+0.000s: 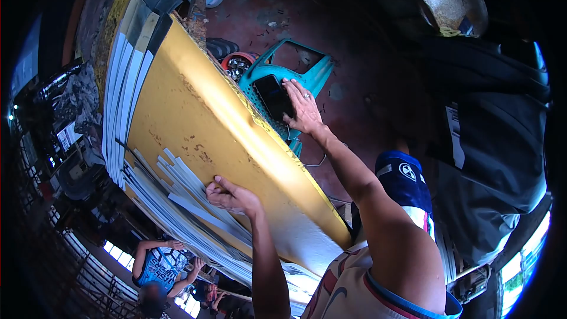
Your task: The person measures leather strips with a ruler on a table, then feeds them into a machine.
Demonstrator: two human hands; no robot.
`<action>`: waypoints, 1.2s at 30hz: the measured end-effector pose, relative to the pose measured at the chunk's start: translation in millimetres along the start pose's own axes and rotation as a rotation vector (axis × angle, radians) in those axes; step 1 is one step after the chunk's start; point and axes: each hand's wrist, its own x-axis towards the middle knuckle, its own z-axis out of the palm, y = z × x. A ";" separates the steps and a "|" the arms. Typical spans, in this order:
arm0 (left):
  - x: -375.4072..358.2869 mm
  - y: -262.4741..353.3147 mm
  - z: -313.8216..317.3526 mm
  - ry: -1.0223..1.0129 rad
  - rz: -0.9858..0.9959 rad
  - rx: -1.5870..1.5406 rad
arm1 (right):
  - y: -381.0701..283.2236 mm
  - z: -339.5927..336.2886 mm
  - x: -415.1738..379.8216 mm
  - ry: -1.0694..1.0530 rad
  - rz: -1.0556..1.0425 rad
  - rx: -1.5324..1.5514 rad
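Head view: left hand (232, 196) pinches grey strips (177, 186) lying lengthwise along the yellow panel (218, 124); right hand (302, 108), fingers spread, rests on a phone (273, 97) beyond the panel's far edge.

Both bare arms stretch forward from the body, well apart from each other. The left hand (231, 196) is nearer, its fingers curled under into a loose fist, knuckles up, the wrist bent slightly and the forearm running straight back toward the chest. The right hand (302, 108) reaches farther out on an almost fully extended arm, palm down, fingers spread flat and pointing away, with a ring on one finger.
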 end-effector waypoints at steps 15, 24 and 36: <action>-2.0 5.6 -1.8 -0.006 -0.016 -0.036 | -20.4 12.2 3.8 0.057 0.104 -0.072; -1.4 4.6 -0.5 0.000 -0.005 -0.033 | -27.6 25.9 9.0 0.126 0.155 -0.158; -1.9 6.9 -1.5 -0.008 -0.009 -0.043 | -4.3 2.0 0.2 0.020 0.020 0.006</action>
